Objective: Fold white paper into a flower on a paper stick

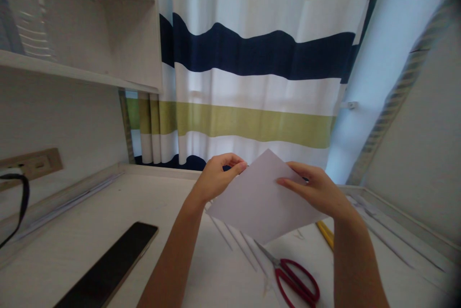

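A plain white sheet of paper (262, 202) is held up above the desk, tilted so that one corner points upward. My right hand (313, 185) pinches its right side, thumb on the near face and fingers behind. At the upper left edge, my left hand (225, 171) has thumb and index finger pressed together by the paper; whether the fingertips grip the edge or something small is hard to see. Below the sheet lie scissors with red handles (297, 281), their blade tips partly under the paper in this view. Several thin pale sticks or strips (239, 245) lie beside them.
A black phone (111, 265) lies on the white desk (154, 197) at the left. A yellow stick-like object (325, 235) shows by my right wrist. Long thin strips (389, 241) lie at the right edge. Behind hangs a striped curtain (259, 53); a shelf (82, 75) juts out upper left.
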Motion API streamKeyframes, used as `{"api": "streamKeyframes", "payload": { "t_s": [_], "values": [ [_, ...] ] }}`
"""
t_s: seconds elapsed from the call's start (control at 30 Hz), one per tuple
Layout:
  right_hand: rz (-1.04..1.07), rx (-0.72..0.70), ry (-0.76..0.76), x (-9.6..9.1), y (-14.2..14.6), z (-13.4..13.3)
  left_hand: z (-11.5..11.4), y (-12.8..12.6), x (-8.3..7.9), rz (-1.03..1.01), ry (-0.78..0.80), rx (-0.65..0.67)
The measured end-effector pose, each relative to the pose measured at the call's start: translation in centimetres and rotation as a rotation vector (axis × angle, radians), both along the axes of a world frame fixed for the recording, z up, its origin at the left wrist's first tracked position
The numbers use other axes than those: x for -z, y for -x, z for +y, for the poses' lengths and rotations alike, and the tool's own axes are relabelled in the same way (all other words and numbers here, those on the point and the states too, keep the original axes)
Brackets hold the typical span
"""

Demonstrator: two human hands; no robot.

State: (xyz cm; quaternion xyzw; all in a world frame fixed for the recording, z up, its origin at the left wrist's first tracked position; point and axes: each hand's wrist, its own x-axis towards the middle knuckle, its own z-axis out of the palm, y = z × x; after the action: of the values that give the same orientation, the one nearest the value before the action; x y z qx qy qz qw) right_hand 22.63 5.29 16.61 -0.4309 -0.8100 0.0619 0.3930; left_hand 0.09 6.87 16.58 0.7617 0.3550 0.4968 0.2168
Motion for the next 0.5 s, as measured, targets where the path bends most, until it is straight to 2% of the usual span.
{"api": "streamKeyframes", "payload": {
  "t_s": [0.27, 0.5],
  "values": [
    [-0.042, 0.006, 0.002, -0.21, 0.1, -0.33, -0.03, -0.36, 0.18, 0.025, 0.014, 0.013],
    [-0.041, -0.001, 0.018, -0.18, 0.22, -0.57, 0.19, -0.28, 0.27, 0.044, -0.012, -0.026]
  ]
}}
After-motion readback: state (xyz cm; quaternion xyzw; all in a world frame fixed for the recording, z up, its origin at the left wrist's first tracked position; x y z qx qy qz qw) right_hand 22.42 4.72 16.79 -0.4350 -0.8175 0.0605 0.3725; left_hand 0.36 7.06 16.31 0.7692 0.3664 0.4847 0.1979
